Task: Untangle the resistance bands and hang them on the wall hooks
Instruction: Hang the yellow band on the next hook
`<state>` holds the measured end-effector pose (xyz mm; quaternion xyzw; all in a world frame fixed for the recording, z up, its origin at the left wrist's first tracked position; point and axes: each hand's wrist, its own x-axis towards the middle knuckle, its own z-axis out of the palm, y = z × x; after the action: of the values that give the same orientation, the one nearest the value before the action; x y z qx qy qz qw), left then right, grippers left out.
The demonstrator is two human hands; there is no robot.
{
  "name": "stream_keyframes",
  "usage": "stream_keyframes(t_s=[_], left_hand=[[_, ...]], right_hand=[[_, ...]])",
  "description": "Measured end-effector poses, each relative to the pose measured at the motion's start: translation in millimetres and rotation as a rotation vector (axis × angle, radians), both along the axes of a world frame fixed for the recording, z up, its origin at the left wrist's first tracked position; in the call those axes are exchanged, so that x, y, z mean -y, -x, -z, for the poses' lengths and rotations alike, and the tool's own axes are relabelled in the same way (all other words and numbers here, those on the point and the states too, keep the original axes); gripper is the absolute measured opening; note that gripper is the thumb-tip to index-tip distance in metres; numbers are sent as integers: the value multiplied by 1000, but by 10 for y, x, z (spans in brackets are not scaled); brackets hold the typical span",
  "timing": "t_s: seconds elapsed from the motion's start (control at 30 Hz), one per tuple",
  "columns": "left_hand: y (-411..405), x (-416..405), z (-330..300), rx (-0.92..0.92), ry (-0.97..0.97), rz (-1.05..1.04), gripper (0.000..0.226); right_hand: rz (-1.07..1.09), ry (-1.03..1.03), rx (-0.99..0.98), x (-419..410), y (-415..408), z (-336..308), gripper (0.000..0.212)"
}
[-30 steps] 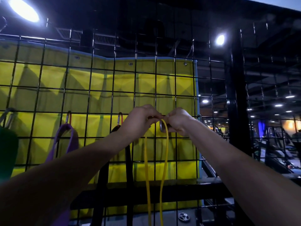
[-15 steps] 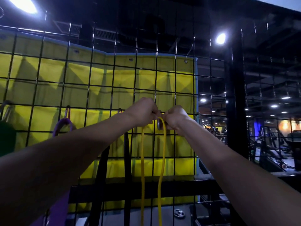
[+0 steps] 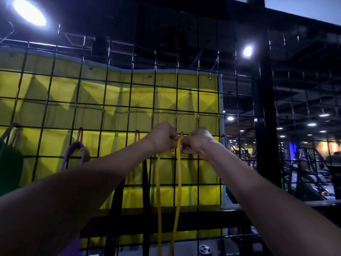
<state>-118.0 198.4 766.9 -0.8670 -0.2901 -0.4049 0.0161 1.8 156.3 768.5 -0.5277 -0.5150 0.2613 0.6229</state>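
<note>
Left hand (image 3: 162, 136) and right hand (image 3: 198, 140) both pinch top of yellow band (image 3: 178, 172) at metal clip (image 3: 181, 145), apparently on wire grid (image 3: 103, 126), right of centre; loop hangs down.

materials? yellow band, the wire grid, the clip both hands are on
Yellow band: looks like rubber or latex, matte; thin flat strip hanging limp in a long loop.
Wire grid: metal rod, dark coating with slight sheen; straight thin bars in square cells.
Clip: probably bare metal, grey and shiny, mostly hidden between the left hand and right hand, so uncertain.
</note>
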Motion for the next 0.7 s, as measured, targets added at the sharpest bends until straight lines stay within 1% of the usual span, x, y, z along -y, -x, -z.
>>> stream_keyframes(t_s=[0.1,0.17,0.23,0.3,0.33,0.47,0.53,0.7], left_hand=[[0,21,-27,-66,-69,-44,10],[-10,41,1,-57,-118,-61,12],[-30,14,76,42,-115,-41,9],[-32,-8,147,202,-63,-17,14],[-29,-22,170,252,-73,-9,15],[2,-31,243,357,-145,97,14],[15,-39,270,343,-168,121,16],[54,-61,284,182,-250,132,26]], right_hand=[[52,-18,86,14,-4,13,22],[56,-12,77,27,-3,19,24],[53,-10,55,33,3,12,24],[61,-5,66,49,15,12,22],[66,-3,72,51,14,12,21],[50,-11,97,38,12,8,13],[66,-3,129,20,-3,9,17],[73,5,167,2,-27,-6,12]])
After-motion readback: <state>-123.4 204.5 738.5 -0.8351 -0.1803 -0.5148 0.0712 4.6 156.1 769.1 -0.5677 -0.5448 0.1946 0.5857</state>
